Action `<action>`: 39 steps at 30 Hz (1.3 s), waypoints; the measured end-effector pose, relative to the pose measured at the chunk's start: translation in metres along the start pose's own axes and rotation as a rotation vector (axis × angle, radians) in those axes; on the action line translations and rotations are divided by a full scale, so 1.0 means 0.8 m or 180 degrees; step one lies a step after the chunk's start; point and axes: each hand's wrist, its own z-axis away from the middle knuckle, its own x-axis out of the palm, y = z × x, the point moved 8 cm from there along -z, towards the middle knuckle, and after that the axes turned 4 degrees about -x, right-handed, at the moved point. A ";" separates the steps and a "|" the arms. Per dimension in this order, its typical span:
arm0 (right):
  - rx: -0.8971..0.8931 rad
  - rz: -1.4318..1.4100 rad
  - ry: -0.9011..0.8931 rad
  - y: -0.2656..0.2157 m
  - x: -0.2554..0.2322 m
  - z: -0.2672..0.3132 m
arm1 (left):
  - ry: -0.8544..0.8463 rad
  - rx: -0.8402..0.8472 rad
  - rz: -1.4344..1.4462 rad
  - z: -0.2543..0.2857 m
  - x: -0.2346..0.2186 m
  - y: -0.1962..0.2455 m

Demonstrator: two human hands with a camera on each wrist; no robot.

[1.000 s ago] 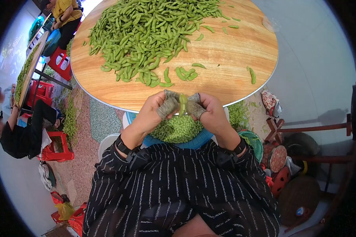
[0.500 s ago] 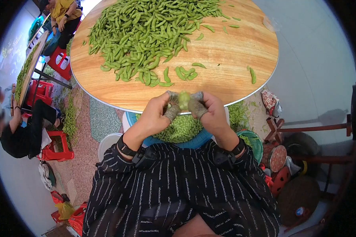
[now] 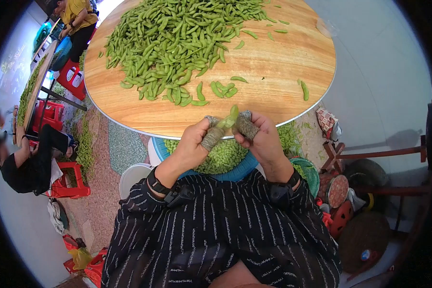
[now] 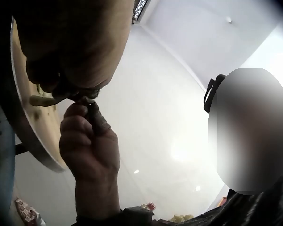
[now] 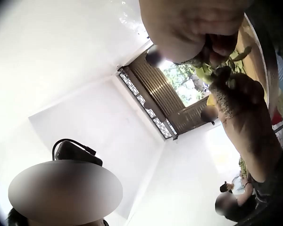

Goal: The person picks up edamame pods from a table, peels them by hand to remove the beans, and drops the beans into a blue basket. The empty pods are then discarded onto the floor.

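Above the near rim of the wooden table, my left hand (image 3: 193, 143) pinches a green soybean pod (image 3: 229, 119) between thumb and forefinger. The pod slants up to the right, toward my right hand (image 3: 263, 140), whose curled thumb and forefinger hold its other side. Thumbs and forefingers on both hands are wrapped in grey-brown bands. Right below is a blue basin (image 3: 247, 166) with many shelled green beans (image 3: 217, 160). Seen from the left wrist, a pale pod (image 4: 43, 100) pokes out past the dark fingers. In the right wrist view the fingertips nearly meet around a pod (image 5: 205, 74).
A big heap of pods (image 3: 168, 53) covers the far left of the round table (image 3: 283, 81), with several loose pods (image 3: 224, 90) nearer me. A white bucket (image 3: 133, 178) and a green basket (image 3: 311, 176) flank my legs. Red stools (image 3: 71, 181) and other people are at the left.
The pod between my fingers was upright, then blurred with motion; now it leans to the right. My right hand has shifted slightly right, and both hands sit a little lower.
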 end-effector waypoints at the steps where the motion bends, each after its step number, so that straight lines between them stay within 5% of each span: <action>1: -0.0024 0.0088 -0.0104 -0.001 0.001 0.001 | 0.0005 0.0006 -0.0042 0.000 -0.003 -0.002; 5: 0.0171 0.0098 -0.0674 0.005 0.009 0.006 | 0.0066 0.0051 -0.0828 0.004 -0.009 0.006; 8: 0.0294 -0.0407 -0.0509 0.005 0.015 0.010 | -0.0037 0.0153 -0.1055 0.003 -0.004 0.013; 11: 0.0298 -0.0483 -0.0682 0.000 0.022 0.010 | 0.0023 0.0273 -0.0024 0.000 -0.005 0.017; 18: 0.0251 -0.0516 -0.0661 0.001 0.024 0.007 | -0.0241 0.0326 -0.0620 0.005 0.004 0.020; 21: 0.0143 -0.0295 -0.0742 -0.001 0.024 0.008 | -0.0341 0.0185 0.0092 0.005 0.007 0.018; 23: -0.0078 0.0085 -0.0717 -0.008 0.023 0.008 | -0.0573 -0.0956 0.1622 0.009 0.018 -0.006; 26: -0.0339 0.0222 -0.0835 -0.011 0.024 0.005 | -0.0774 -0.1359 0.2433 0.013 0.025 -0.016; 32: -0.0654 0.0287 -0.1166 -0.006 0.021 -0.003 | -0.1800 -0.1470 0.4008 0.022 0.043 0.001; 36: -0.0569 0.0175 -0.1010 -0.002 0.017 -0.007 | -0.1713 -0.1394 0.3964 0.017 0.044 -0.002; 38: -0.0318 0.0115 -0.0692 0.000 0.013 -0.004 | -0.0574 -0.1275 0.1839 0.004 0.023 -0.013; 39: -0.0320 0.0114 -0.0693 -0.003 0.016 -0.002 | -0.0574 -0.1275 0.1837 0.002 0.026 -0.022</action>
